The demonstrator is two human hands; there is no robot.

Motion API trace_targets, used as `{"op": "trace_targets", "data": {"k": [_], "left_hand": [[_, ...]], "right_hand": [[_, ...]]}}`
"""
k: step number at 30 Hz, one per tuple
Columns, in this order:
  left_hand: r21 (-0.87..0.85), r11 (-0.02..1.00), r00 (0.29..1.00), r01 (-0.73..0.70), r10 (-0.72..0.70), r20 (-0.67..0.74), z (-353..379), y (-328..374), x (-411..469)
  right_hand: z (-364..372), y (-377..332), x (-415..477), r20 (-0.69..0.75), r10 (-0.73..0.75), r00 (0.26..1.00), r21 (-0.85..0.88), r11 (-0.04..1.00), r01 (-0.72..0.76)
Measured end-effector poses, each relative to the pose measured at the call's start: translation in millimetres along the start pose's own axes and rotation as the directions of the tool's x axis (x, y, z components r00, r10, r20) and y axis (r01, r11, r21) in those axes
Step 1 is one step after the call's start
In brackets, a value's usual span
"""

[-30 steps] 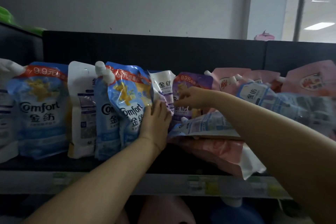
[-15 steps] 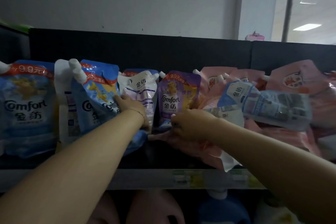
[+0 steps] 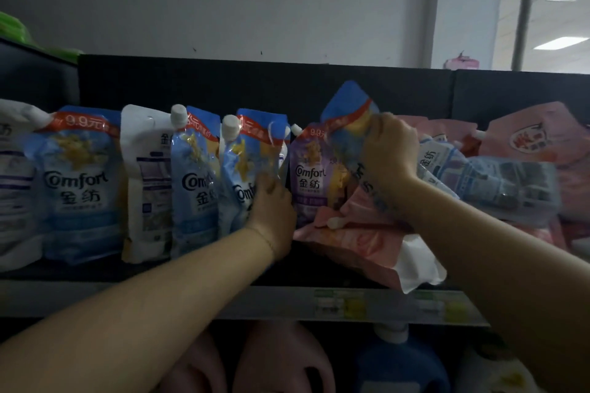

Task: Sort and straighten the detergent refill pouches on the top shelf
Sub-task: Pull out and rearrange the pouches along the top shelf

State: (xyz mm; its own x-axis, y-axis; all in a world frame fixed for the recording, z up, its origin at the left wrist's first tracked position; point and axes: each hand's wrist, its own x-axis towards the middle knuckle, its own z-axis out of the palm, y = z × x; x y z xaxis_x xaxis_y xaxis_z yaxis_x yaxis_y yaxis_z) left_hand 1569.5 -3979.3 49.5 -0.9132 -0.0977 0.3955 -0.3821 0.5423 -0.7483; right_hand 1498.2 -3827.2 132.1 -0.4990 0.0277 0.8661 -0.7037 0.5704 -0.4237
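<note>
Your right hand (image 3: 388, 153) has risen from the pile's low front and now grips a blue pouch (image 3: 346, 112) raised at centre frame. Your left hand (image 3: 271, 210) presses the row's end pouch (image 3: 252, 166), centre left. Risk: the pink pouch (image 3: 367, 242) overhangs the shelf (image 3: 159, 297) edge; your forearm may nudge it off.
</note>
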Motion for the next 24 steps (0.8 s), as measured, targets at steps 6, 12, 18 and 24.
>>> {"op": "trace_targets", "data": {"k": [6, 12, 18, 24], "left_hand": [[0.074, 0.996, 0.997, 0.050, -0.045, -0.063, 27, -4, -11], [-0.204, 0.979, 0.984, 0.020, -0.055, -0.169, 46, -27, -12], [-0.746, 0.639, 0.909, -0.185, -0.176, -0.377, 41, -27, -20], [-0.815, 0.572, 0.955, -0.097, -0.178, -0.239, 21, -23, -32]], "right_hand": [[-14, -12, 28, -0.150, 0.386, 0.910, 0.423, 0.857, -0.293], [14, -43, 9, -0.022, 0.501, 0.865, 0.696, 0.629, -0.346], [52, -77, -16, 0.029, 0.439, 0.898, 0.744, 0.590, -0.313], [79, -75, -67, 0.260, 0.273, 0.926, 0.754, 0.542, -0.371]]}}
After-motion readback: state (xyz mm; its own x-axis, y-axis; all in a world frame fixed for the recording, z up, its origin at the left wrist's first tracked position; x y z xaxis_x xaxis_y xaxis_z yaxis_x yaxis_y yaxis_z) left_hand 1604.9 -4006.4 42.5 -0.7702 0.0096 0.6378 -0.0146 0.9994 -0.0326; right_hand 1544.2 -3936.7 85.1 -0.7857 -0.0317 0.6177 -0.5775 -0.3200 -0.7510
